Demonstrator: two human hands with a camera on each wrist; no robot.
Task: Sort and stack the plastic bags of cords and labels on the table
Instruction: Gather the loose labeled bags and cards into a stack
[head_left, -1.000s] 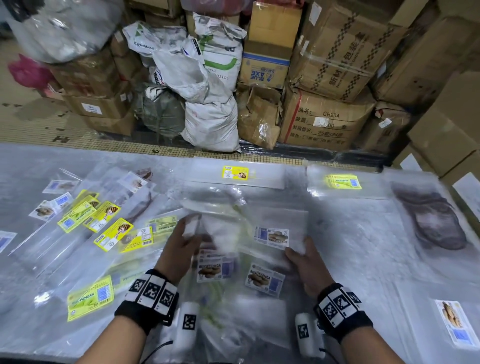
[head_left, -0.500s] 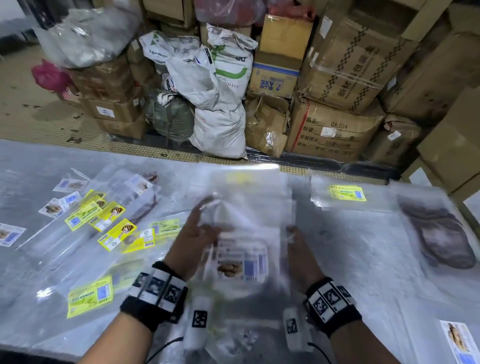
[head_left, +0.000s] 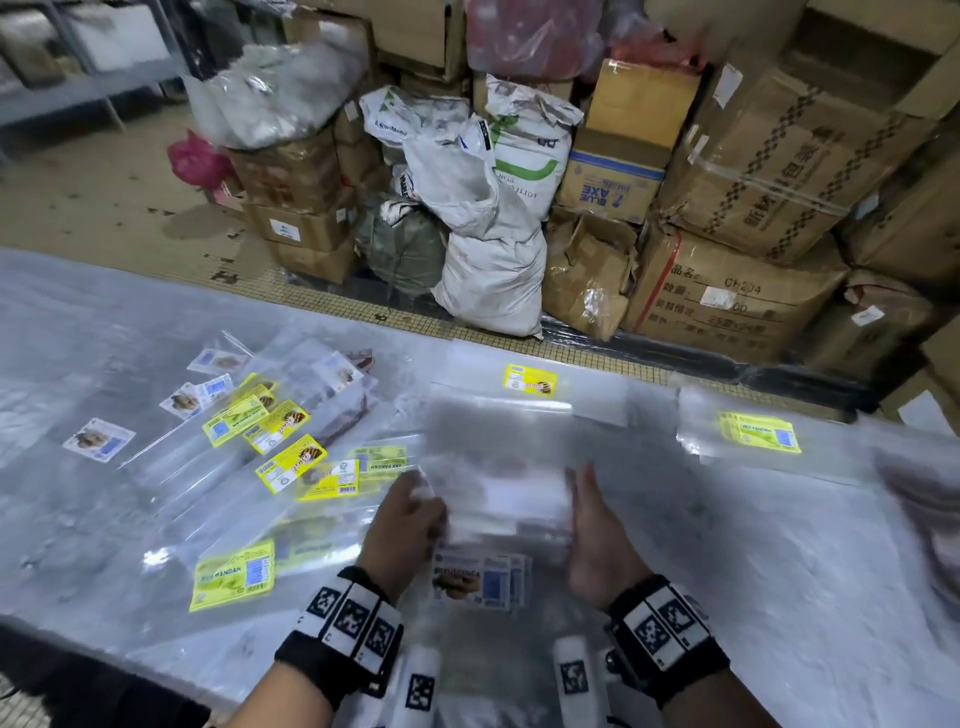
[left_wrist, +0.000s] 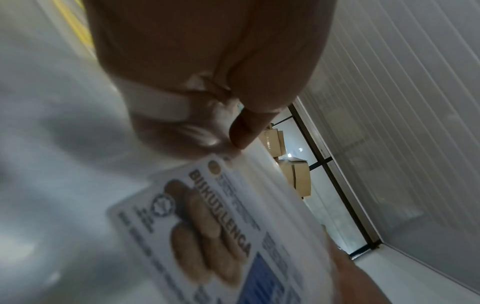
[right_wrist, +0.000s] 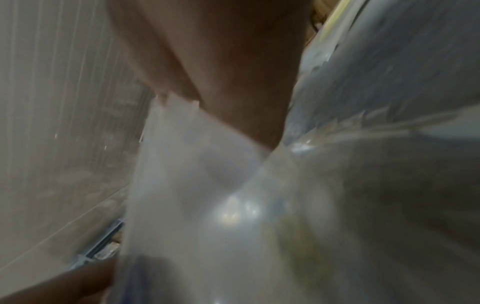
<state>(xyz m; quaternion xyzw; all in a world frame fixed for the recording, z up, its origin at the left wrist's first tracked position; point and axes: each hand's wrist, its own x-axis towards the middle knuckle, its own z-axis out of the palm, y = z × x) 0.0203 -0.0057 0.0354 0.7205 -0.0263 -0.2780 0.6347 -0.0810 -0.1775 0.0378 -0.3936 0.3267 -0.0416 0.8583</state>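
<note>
While the table (head_left: 727, 545) carries loose bags (head_left: 270, 447) on your left, hold the gathered bag stack (head_left: 498, 488) upright above its near edge, left hand (head_left: 402, 525) pinching one side, right hand (head_left: 597, 540) flat against the other, then probably square and lay it down.

clear bags (head_left: 498, 467), yellow labels (head_left: 757, 430), blk/wht wristbands (head_left: 353, 621)

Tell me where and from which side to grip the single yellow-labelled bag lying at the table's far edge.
Pinch the yellow-labelled bag at its near long edge, coming from the near side. It lies flat and thin on the table, so a top grab gains nothing, and both hands, left hand and right hand, are near it.
</note>
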